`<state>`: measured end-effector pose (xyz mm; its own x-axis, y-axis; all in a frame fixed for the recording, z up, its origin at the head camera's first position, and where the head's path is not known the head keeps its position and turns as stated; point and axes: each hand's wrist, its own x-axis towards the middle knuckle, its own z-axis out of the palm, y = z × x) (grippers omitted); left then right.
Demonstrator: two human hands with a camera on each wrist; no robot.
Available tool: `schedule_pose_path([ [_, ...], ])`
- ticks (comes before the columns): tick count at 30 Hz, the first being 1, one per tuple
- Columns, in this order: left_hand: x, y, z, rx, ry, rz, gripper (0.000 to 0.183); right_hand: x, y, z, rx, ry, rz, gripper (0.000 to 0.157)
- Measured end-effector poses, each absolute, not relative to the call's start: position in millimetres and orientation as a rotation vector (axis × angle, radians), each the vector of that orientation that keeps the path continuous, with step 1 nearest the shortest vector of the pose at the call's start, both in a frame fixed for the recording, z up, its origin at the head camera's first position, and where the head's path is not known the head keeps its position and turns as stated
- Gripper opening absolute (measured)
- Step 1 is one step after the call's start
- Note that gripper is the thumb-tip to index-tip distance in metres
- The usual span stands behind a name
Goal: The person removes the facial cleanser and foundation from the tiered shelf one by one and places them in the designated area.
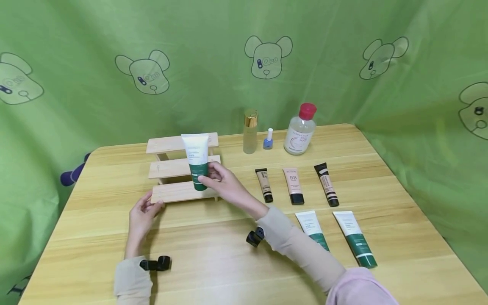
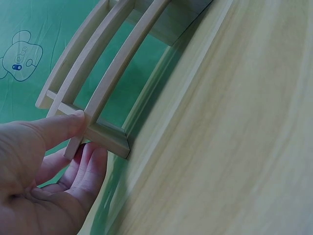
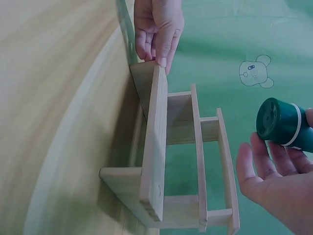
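Note:
A three-step wooden rack (image 1: 179, 192) stands at the left back of the table. My left hand (image 1: 142, 216) pinches the left end of its lowest step; the left wrist view shows the thumb (image 2: 66, 128) on that step's edge and fingers beneath. My right hand (image 1: 225, 182) grips a white and green squeeze tube (image 1: 198, 156) near its green cap, upright with the cap down, in front of the steps. In the right wrist view the tube's green cap (image 3: 281, 122) is held beside the rack, apart from the steps.
Behind stand a gold-capped bottle (image 1: 250, 133), a blue nail polish bottle (image 1: 268, 140) and a red-capped bottle (image 1: 300, 131). Three small tubes, one a pink BB tube (image 1: 292, 183), lie right of the rack. Two more white-green tubes (image 1: 356, 239) lie nearer, one partly behind my right sleeve.

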<state>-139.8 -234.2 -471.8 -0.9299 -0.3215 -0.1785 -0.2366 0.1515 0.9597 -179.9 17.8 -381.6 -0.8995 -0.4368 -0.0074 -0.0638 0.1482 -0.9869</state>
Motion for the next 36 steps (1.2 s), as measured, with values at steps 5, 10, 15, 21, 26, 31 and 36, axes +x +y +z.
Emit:
schedule_pose_path([
  [5,-139,-234,-470,0.566,-2.342,-1.909,0.055,-169,29,-382,-0.449,2.161,-1.813,0.038],
  [10,-139,-233,-469,0.568,-2.34,-1.924,0.055,-154,42,-381,-0.44,2.2,-1.784,0.038],
  [15,-139,-232,-470,0.56,-2.348,-1.913,0.055,-140,57,-381,-0.429,2.223,-1.772,0.037],
  [21,-138,-233,-470,0.545,-2.293,-1.934,0.056,-125,78,-391,-0.366,2.251,-1.769,0.036],
  [26,-141,-234,-469,0.573,-2.351,-1.912,0.054,-115,93,-400,-0.291,2.282,-1.75,0.035],
  [31,-141,-233,-469,0.571,-2.353,-1.915,0.054,-104,107,-407,-0.237,2.316,-1.725,0.032],
  [36,-139,-234,-470,0.574,-2.361,-1.917,0.055,-94,117,-411,-0.19,2.324,-1.684,0.032],
])
